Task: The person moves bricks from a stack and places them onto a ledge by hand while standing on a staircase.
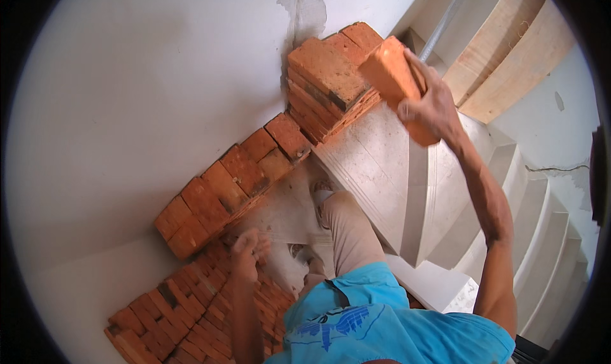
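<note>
Near the upper right, my right hand [432,104] grips orange clay bricks [394,73], seemingly a pair held together, beside the corner stack of bricks [329,73]. That stack stands against the white wall on a stair step. My left hand [250,249] has its fingers partly curled with nothing visible in it, over the near end of a long brick row [226,185] along the wall. Below that hand lies a broad, lower pile of bricks [181,306] set on edge, partly hidden by my left forearm.
Winding stone stairs [372,163] curve down the right side. Two wooden boards [506,44] and a grey metal pipe [441,22] lie at the upper right. A white wall [143,101] borders the bricks. My sandaled feet stand on the tiled floor [281,216].
</note>
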`<state>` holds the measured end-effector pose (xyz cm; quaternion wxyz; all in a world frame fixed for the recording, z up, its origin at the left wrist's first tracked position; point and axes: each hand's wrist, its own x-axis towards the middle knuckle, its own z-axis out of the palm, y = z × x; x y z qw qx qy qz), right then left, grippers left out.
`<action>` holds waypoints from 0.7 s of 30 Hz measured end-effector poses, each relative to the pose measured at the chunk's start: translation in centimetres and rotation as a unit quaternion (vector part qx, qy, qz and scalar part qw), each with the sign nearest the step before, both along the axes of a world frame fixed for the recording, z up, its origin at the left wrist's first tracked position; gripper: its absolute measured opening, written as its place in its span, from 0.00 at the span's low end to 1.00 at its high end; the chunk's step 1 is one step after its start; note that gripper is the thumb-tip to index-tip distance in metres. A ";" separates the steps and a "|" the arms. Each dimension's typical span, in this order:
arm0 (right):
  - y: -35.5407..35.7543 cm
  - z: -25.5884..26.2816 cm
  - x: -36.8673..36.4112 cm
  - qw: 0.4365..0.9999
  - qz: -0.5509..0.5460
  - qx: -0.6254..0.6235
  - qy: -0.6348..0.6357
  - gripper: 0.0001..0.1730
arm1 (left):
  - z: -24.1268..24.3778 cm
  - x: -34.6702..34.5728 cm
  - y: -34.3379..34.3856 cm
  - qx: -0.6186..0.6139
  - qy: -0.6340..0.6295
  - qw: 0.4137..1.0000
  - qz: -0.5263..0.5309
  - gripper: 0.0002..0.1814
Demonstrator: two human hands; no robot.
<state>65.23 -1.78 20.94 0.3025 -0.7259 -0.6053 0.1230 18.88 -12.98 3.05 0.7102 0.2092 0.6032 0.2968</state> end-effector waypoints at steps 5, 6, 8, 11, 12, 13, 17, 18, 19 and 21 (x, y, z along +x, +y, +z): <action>7.1 -2.2 6.8 0.995 -0.050 -0.012 -0.081 0.59 | -6.7 -3.2 -5.5 -0.084 0.027 0.996 -0.009 0.15; 8.1 -3.0 7.3 0.995 -0.056 -0.020 -0.083 0.58 | -6.0 -3.0 -6.0 -0.107 0.051 0.993 0.000 0.16; 10.1 -4.6 7.7 0.995 -0.046 -0.024 -0.081 0.57 | -5.8 -3.4 -6.9 -0.131 0.091 0.987 0.017 0.16; 12.2 -4.5 5.6 0.993 -0.030 -0.098 -0.067 0.59 | -6.6 -4.4 -8.0 -0.144 0.119 0.982 0.039 0.15; 13.2 -4.6 4.8 0.990 -0.024 -0.117 -0.073 0.59 | -6.8 -4.6 -8.1 -0.150 0.120 0.980 0.050 0.15; 13.9 -4.4 4.0 0.987 -0.020 -0.138 -0.082 0.59 | -7.3 -4.7 -8.4 -0.156 0.118 0.979 0.059 0.15; 17.4 -9.1 5.9 0.996 0.046 0.006 -0.080 0.53 | -12.5 -8.0 -10.4 -0.111 0.064 0.992 0.015 0.16; 16.1 -8.8 6.9 0.988 0.060 0.066 -0.127 0.45 | -11.7 -6.7 -9.7 -0.115 0.097 0.988 0.022 0.15; 15.2 -9.5 7.3 0.991 0.038 0.082 -0.096 0.43 | -10.9 -6.3 -9.8 -0.121 0.135 0.983 0.036 0.15; 12.7 -10.5 8.5 0.992 -0.008 0.115 -0.043 0.40 | -11.5 -6.7 -10.6 -0.131 0.139 0.980 0.049 0.14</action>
